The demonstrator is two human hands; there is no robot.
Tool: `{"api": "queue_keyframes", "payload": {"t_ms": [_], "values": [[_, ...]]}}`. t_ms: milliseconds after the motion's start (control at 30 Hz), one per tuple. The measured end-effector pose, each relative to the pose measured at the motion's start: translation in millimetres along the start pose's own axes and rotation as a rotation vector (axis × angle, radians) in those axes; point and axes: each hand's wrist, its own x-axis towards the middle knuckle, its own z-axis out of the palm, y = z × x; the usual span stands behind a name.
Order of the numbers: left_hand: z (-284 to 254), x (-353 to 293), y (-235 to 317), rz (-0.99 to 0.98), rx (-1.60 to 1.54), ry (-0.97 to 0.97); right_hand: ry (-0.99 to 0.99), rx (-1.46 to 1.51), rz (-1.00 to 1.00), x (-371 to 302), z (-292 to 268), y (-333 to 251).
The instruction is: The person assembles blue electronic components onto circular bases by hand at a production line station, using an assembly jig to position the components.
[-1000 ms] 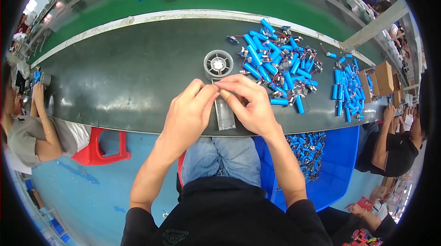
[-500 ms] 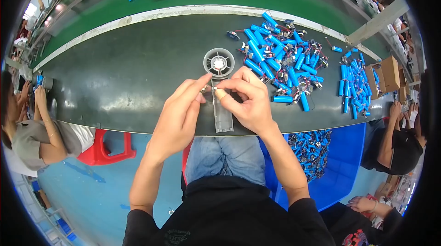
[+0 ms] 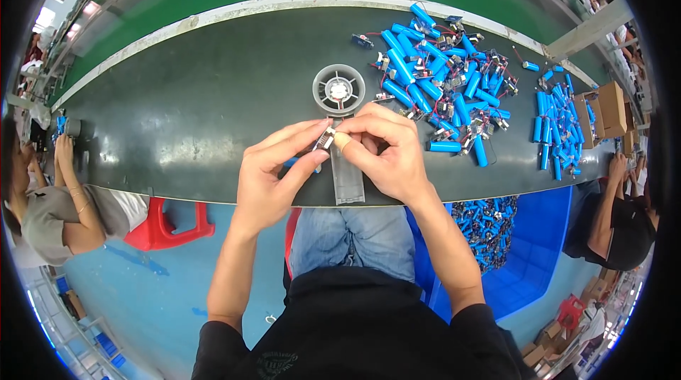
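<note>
While pinched between both hands at frame centre, the small circuit board (image 3: 324, 141) sits above a grey tray (image 3: 347, 178) on the bench (image 3: 184, 110); left hand (image 3: 273, 171) and right hand (image 3: 386, 149) meet fingertip to fingertip. Round fan housing (image 3: 339, 89) lies just above, blue cells (image 3: 440, 89) upper right.

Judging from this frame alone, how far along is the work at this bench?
Done: nothing finished can be picked out. In hand: left hand and right hand pinch a small circuit part above a grey tray, with a blue cell under the left fingers. Left: a large pile of blue cells with boards and wires.
</note>
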Motion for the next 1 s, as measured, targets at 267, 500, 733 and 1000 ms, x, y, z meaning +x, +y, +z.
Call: {"api": "queue_keyframes", "payload": {"t_ms": [267, 500, 733, 1000], "values": [[-11, 2, -2, 0.167, 0.189, -0.101, 0.002, -0.141, -0.137, 2, 0, -1], [-8, 1, -9, 0.247, 0.241, -0.045, 0.037, -0.201, -0.175, 2, 4, -1], [-7, 0, -9, 0.197, 0.156, -0.025, 0.027, -0.196, -0.169, 2, 3, -1], [-9, 1, -10, 0.224, 0.178, -0.047, 0.023, -0.203, -0.179, 3, 4, -1]]}}
